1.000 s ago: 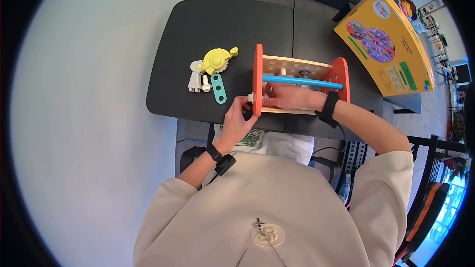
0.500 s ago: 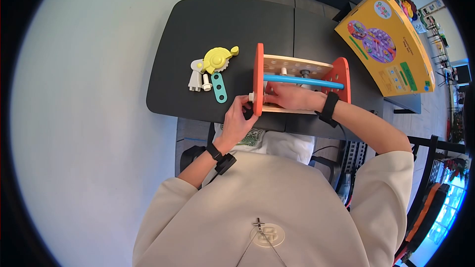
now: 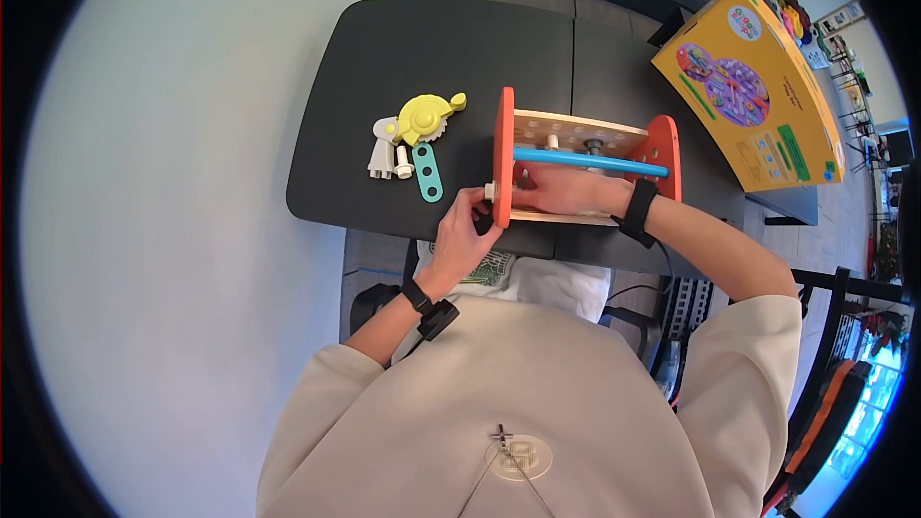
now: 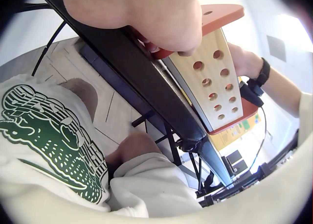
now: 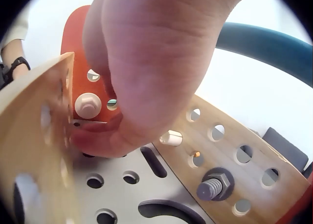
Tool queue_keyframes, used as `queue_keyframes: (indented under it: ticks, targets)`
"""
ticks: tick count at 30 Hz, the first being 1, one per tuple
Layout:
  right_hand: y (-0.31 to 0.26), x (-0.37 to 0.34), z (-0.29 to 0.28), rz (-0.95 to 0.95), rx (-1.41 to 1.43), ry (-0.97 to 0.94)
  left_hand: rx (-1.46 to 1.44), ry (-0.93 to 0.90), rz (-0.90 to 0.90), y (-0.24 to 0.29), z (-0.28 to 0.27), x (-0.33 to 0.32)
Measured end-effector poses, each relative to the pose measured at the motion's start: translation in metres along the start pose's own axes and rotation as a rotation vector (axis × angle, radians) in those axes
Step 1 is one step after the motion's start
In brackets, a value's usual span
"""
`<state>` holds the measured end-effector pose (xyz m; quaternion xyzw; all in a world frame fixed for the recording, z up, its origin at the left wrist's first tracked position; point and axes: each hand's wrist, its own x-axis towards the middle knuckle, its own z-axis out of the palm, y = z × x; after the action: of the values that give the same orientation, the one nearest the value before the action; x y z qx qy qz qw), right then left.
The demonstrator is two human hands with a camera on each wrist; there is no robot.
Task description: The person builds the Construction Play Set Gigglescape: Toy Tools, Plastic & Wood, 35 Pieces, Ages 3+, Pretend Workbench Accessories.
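Note:
A toy workbench has red end panels (image 3: 504,149), pierced wooden sides (image 4: 215,82) and a blue bar (image 3: 590,162). At its left panel my left hand (image 3: 461,233) holds the head of a white bolt (image 3: 489,191) with curled fingers, its thumb at the panel's lower edge. My right hand (image 3: 576,190) reaches inside under the bar. In the right wrist view a pale nut (image 5: 88,106) sits against the panel's inner face; thumb and fingers curve loosely beside it, apart from it. A grey bolt (image 5: 215,186) and a white peg (image 5: 171,138) stick out of one wooden side.
Left of the workbench lie a yellow toy saw (image 3: 422,119), a grey toy piece (image 3: 382,151), another white bolt (image 3: 403,164) and a teal strip with holes (image 3: 427,173). A large yellow box (image 3: 753,86) stands at the right of the dark table (image 3: 422,43).
Both hands stay at the left end panel, with only slight finger movement. The whole head view has shifted a little; the loose toy pieces lie as before.

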<state>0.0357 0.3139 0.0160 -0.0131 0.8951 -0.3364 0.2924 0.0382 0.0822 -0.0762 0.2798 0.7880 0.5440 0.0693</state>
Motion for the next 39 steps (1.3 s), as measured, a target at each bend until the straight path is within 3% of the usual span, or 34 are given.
queue_keyframes:
  ticks: [2, 5, 9, 11, 14, 17, 23, 27, 29, 32, 36, 39]
  targets:
    - [0.015, 0.007, 0.013, -0.104, -0.044, 0.058, -0.005, 0.000, 0.002, 0.001, 0.000, 0.001]
    - [0.006, 0.003, 0.005, -0.047, -0.027, 0.136, -0.015, -0.004, -0.005, -0.001, 0.000, 0.001]
    - [0.007, 0.002, 0.007, -0.108, 0.046, 0.074, -0.003, -0.007, -0.002, 0.001, -0.001, 0.000]
    - [0.002, -0.002, 0.010, -0.112, -0.062, 0.088, -0.003, -0.005, -0.001, 0.001, -0.001, 0.001]
    - [0.021, 0.010, 0.012, -0.047, 0.027, 0.106, -0.003, -0.008, -0.002, 0.002, -0.001, 0.000]
    - [-0.004, -0.002, -0.003, -0.028, 0.062, 0.049, -0.008, -0.011, -0.009, -0.001, 0.000, 0.000]
    - [0.021, 0.011, 0.015, -0.178, -0.027, 0.096, -0.015, -0.002, -0.005, -0.002, 0.001, 0.000]
    - [0.022, 0.011, 0.014, -0.079, -0.008, 0.179, -0.020, -0.009, -0.020, -0.002, 0.001, 0.000]
    - [0.016, 0.008, 0.013, -0.114, 0.100, 0.105, -0.009, -0.006, -0.007, -0.001, -0.001, 0.001]
    - [0.013, 0.003, 0.012, -0.139, -0.046, 0.109, 0.000, -0.003, -0.002, -0.002, 0.001, 0.001]
    - [0.019, 0.009, 0.017, -0.166, 0.036, 0.167, 0.004, -0.005, 0.005, -0.001, 0.000, 0.001]
    - [0.013, 0.007, 0.015, -0.189, 0.034, 0.105, 0.003, -0.002, 0.001, -0.004, 0.002, 0.000]
